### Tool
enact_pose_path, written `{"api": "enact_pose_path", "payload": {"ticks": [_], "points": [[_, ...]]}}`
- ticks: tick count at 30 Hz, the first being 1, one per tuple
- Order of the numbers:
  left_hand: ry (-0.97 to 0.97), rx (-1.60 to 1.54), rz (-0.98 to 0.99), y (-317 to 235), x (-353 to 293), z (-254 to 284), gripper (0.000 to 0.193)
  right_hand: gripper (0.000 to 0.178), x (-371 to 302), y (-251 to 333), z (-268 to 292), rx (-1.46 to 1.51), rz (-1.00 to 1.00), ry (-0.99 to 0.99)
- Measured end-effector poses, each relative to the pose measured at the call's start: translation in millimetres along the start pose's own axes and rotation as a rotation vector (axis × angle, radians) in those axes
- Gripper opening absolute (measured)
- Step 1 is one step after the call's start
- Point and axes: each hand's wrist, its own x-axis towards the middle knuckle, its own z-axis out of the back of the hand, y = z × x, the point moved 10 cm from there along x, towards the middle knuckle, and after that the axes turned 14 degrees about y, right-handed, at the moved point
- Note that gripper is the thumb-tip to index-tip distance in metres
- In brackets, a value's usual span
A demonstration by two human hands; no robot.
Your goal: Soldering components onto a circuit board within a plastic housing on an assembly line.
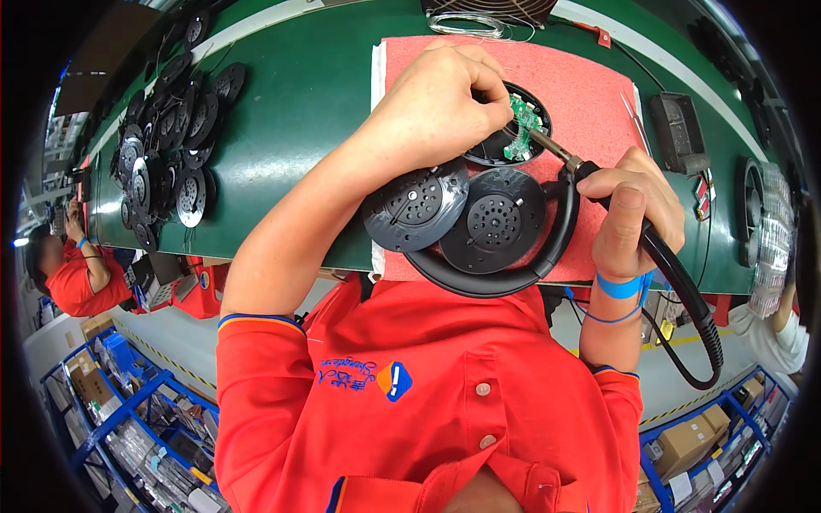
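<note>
My right hand (637, 214) grips a soldering iron (658, 252) by its black handle, and its metal tip points at a green circuit board (523, 128). That board sits inside a round black ear cup (487, 154) of a headphone. My left hand (449, 107) is closed in a pinch over the board's left edge; whatever is between those fingertips is too small to make out. Two black speaker plates (494, 221) (416, 208) with perforated centres lie nearer to me, beside the curved black headband (513, 280). All of this rests on a pink foam mat (590, 94).
Many black speaker plates (162, 145) are heaped on the green table (291, 111) at left. Right of the mat are tweezers (634, 115), a dark tray (678, 128) and a clear plastic stack (774, 239). A wire coil (466, 26) lies at the back. Other people sit at both sides.
</note>
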Motion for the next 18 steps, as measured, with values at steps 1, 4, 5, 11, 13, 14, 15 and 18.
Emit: {"api": "enact_pose_path", "payload": {"ticks": [1, 4, 5, 11, 13, 14, 15, 18], "points": [[0.0, 0.0, 0.0, -0.1, 0.1, 0.2, 0.014, 0.024, 0.2, -0.2, 0.0, 0.003, 0.0, -0.001], [-0.006, 0.05, -0.02, -3.7, 0.0, 1.1, 0.013, 0.032, 0.8, 2.1, -2.0, -0.001, -0.012, -0.001], [-0.002, 0.019, -0.001, -1.5, 0.1, 0.6, 0.013, 0.04, 0.9, 2.2, -2.7, -0.008, -0.024, 0.0], [0.001, -0.007, 0.006, 0.1, 1.0, -0.2, 0.014, 0.04, 0.6, 0.9, -3.4, -0.016, -0.032, 0.007], [-0.001, -0.028, 0.015, 3.1, 0.9, -1.9, 0.014, 0.04, 0.9, 0.6, -3.5, -0.015, -0.036, 0.007], [-0.072, -0.011, -0.039, -0.2, -0.4, 2.0, 0.012, 0.04, 1.1, 0.0, -3.6, -0.015, -0.043, 0.005], [-0.141, 0.005, -0.096, -5.4, -2.3, 6.9, 0.01, 0.04, 0.3, -0.6, -3.3, -0.016, -0.042, 0.005], [-0.108, -0.063, -0.069, -2.6, -0.7, 4.7, 0.01, 0.04, -2.7, 2.1, 2.3, -0.003, 0.009, -0.036]]}}
